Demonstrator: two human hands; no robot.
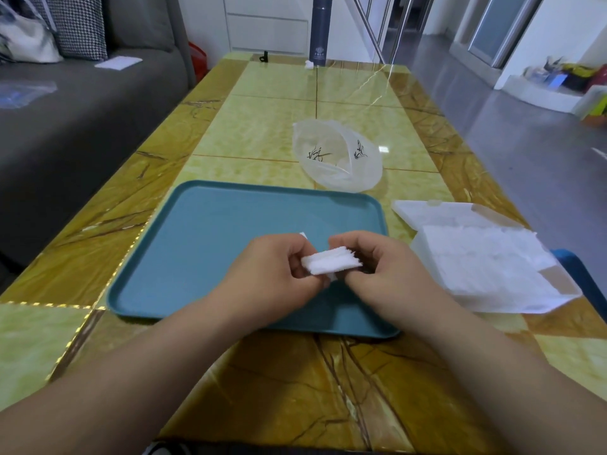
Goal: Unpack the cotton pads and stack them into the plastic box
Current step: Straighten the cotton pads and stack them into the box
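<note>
Sofa [82, 126]: grey woven fabric, along the left edge.
Table [262, 126]: glossy, yellow-green marble panels with brown veined borders.
Tray [203, 244]: teal plastic, a rounded rectangle with a raised rim.
Left hand [279, 274]: fingers curled, pinching the left end of the pads.
Cotton pads [330, 262]: a small, fluffy white stack with layered edges, held above the tray between both hands.
Bag [338, 156]: crumpled translucent plastic with black markings, beyond the tray.
Right hand [381, 274]: fingers curled round the stack's right end.
Plastic box [423, 215]: frosted white, open, just right of the tray, with soft white pads inside.
</note>
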